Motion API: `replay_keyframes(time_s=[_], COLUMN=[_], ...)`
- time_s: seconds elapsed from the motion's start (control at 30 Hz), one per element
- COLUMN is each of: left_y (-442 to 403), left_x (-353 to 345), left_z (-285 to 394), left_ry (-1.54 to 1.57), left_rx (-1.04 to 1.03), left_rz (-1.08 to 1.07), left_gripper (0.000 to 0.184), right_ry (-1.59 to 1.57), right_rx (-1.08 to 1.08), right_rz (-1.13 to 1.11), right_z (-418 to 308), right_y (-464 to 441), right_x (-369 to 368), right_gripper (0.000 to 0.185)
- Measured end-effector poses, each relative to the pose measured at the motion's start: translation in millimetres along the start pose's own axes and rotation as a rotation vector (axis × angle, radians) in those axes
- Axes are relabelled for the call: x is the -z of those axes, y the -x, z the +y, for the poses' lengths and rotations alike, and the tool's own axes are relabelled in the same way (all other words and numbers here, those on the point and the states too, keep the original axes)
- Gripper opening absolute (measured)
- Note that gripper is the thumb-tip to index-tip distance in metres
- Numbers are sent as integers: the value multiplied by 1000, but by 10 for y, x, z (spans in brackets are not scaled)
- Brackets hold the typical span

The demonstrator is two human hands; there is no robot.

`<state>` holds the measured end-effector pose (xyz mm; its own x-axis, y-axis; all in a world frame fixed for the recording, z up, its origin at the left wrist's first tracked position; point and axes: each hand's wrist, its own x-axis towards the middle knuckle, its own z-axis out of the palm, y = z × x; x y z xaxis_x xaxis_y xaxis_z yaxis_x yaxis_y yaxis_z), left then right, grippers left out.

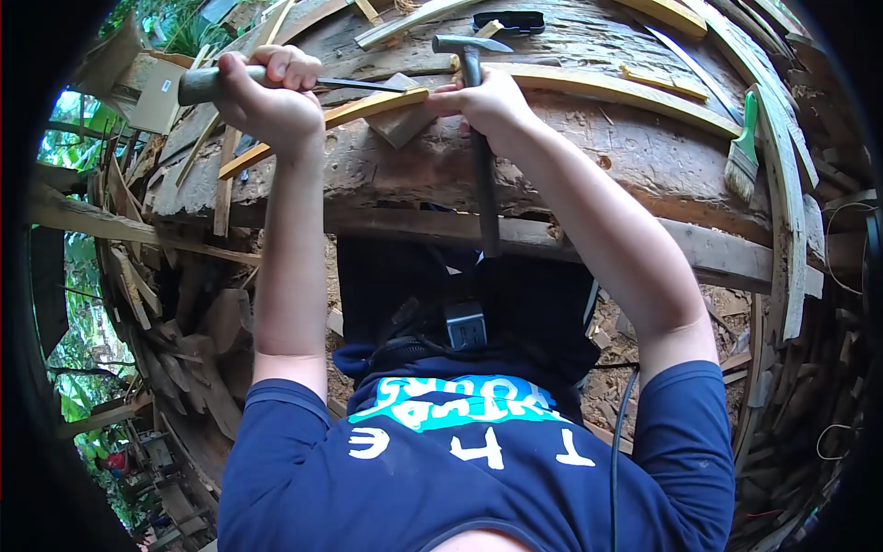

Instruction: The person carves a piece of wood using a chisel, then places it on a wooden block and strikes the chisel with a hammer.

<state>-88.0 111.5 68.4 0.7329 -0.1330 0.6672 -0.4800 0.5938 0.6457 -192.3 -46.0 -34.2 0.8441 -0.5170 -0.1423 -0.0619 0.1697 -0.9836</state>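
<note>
My left hand is clenching the handled tool, its metal shaft running to the wooden strip on the timber bench. My right hand is grasping the hammer, fingertips meeting the strip's end (whether they're pinching it, I'm not managing to tell).

On log bench: far side, middle, open case | left end, flat board piece | before case, short strip over small block | right end, brush
</note>
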Motion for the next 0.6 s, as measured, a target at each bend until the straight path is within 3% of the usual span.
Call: replay_keyframes(time_s=[0.13, 0.27, 0.33, 0.43, 0.6], left_y=[-31, -38, -7, 42, 58], left_x=[39, 104, 22, -51, -127], left_z=[-9, -31, -15, 26, 26], left_ry=[-11, -34, -108, -170, -137], left_rx=[38, 24, -14, -23, -11], left_rz=[42, 101, 150, 181, 250], left_gripper=[34, 29, 29, 29, 27], right_ry=[-16, 264, 472, 462, 186], right_rx=[-64, -84, 108, 273, 33], right_rz=[-71, -146, -112, -61, -168], right_z=[20, -63, 84, 178, 92], right_y=[-11, 59, 12, 51, 40], right_x=[-24, 9, -42, -97, 8], right_gripper=[32, 28, 33, 31, 33])
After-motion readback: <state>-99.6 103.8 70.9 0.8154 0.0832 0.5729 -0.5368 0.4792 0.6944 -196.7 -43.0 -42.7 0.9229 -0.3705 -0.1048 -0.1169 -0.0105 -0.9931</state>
